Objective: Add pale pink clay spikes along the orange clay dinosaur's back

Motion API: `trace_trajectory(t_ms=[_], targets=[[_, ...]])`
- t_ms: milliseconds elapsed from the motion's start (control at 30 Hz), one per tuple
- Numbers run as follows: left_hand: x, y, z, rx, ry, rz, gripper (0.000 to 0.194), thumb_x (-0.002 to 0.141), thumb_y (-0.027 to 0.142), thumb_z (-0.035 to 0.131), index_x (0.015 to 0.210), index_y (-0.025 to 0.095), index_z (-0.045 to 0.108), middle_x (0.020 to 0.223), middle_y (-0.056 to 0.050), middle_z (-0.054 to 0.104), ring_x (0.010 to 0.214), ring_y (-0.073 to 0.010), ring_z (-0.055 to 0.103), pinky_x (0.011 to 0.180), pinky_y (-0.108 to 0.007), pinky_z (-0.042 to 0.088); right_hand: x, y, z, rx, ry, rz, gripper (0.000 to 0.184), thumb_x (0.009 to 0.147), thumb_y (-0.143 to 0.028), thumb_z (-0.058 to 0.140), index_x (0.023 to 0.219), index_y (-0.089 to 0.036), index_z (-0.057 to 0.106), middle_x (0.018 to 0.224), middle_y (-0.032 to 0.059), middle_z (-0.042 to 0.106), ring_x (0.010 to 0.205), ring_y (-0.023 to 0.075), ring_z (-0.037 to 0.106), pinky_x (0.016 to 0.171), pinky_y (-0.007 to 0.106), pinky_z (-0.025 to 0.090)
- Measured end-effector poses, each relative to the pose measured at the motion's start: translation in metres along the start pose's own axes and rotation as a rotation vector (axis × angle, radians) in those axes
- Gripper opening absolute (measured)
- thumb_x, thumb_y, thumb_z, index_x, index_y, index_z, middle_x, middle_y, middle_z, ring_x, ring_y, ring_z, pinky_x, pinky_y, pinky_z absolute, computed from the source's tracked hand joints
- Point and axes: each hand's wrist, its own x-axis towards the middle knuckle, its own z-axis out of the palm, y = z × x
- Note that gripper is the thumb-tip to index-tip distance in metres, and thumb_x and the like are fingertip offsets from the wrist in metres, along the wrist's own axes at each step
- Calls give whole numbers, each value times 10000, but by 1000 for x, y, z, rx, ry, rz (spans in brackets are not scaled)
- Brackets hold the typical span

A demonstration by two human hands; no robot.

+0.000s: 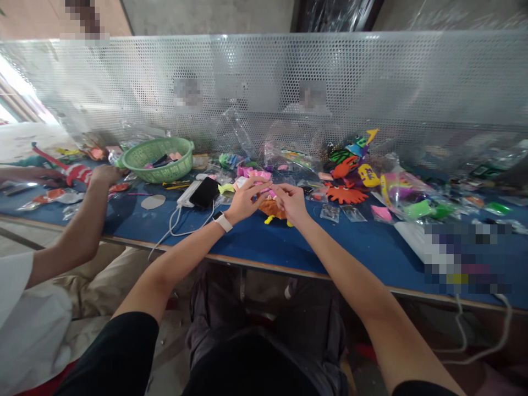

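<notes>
My left hand [246, 199], with a white-banded watch at its wrist, meets my right hand [292, 202] over the blue table. The fingertips of both hands are closed together on a small pink piece of what looks like modelling clay [272, 193]. Just below them lies an orange-brown figure [273, 209] with yellow feet, partly hidden by my hands. A larger pink lump in clear wrap [256, 175] is right behind my left hand. To the left of my wrist, a black phone [204, 192] rests on a white device with a cable.
A green basket [160, 160] stands at the back left. An orange crab-like figure [345, 193] and packets of coloured clay [421, 209] are at right. A co-worker's hand [108, 175] is near a red-and-white striped figure [78, 174]. A perforated metal screen [247, 82] rises behind the table.
</notes>
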Motion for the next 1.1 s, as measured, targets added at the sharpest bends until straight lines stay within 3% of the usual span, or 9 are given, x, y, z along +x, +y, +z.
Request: trace_trajectory(t_ms=[200,433,700,900,1100], targets=[[2,-5,-1,37,36,50,239,1126,329,634,1253,235,813,1214,-105,759,1142,-188,739,954,-346,648,0,2,-2,-143,-4,-89,551,713,-770,926,759,-229,833,476,-71,455,471,79,312,504,298,177],[2,-8,-1,8,0,18,259,1118,340,648,1301,233,796,1243,-118,751,1162,-199,737,978,-359,644,1,5,-4,-175,-18,-109,519,774,-758,889,796,-242,843,501,-60,501,474,87,329,505,296,199],[3,-7,-4,29,4,34,228,1124,326,634,1208,211,812,1181,-111,769,1123,-193,747,940,-339,638,0,3,-3,-208,-30,-128,531,792,-767,851,770,-237,829,489,-58,473,474,99,334,507,303,217],[5,1,-5,5,60,-7,250,1112,383,668,1157,183,811,1158,-91,773,782,-97,690,745,-254,594,-3,-1,-4,-272,27,-207,478,849,-709,843,832,-233,873,502,-70,404,513,103,280,558,313,242],[7,8,-3,-147,106,-142,281,1058,451,751,1038,182,828,1027,-54,770,677,-79,631,636,-237,551,-6,0,-9,-558,112,-476,521,973,-731,721,934,-243,902,612,-9,541,597,162,464,675,349,418]])
